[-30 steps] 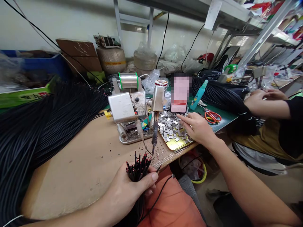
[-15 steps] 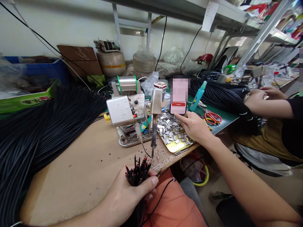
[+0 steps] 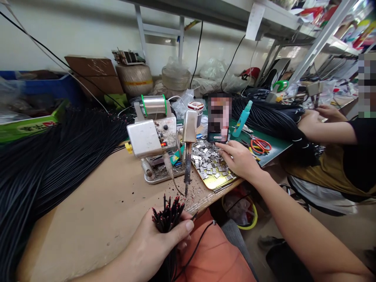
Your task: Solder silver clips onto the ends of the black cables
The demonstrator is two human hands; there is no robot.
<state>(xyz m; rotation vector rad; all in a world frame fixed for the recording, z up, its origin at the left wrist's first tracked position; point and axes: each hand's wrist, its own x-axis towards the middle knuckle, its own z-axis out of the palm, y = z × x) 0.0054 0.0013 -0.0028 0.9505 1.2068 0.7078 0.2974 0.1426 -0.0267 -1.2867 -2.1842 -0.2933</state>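
Observation:
My left hand [image 3: 164, 239] is wrapped round a bundle of black cables [image 3: 169, 215] whose upper ends show red wire tips. One cable end pokes out by itself at my thumb. My right hand [image 3: 239, 156] holds nothing; its index finger points at the lower edge of an upright smartphone [image 3: 217, 135], too close to tell whether it touches. Under that hand lies a yellow tray [image 3: 216, 183] of small metal USB connector pieces [image 3: 205, 156]. Between the hands, a soldering iron [image 3: 187, 164] hangs tip down from its holder, beside a soldering machine [image 3: 143, 139] carrying a solder spool [image 3: 154, 105].
Long black cables [image 3: 58, 164] cover the left of the bench [image 3: 96, 211]. Right of the phone are a teal bottle [image 3: 243, 119], red-handled pliers [image 3: 260, 145] and another cable heap [image 3: 264, 113]. A co-worker's arm [image 3: 326, 127] reaches in at right. Below the edge stands a yellow-rimmed bin [image 3: 252, 223].
The phone's screen has switched from a pale pink page to a darker picture. My right fingertip sits slightly lower against the phone. The whole view has shifted a little; my left hand keeps its grip.

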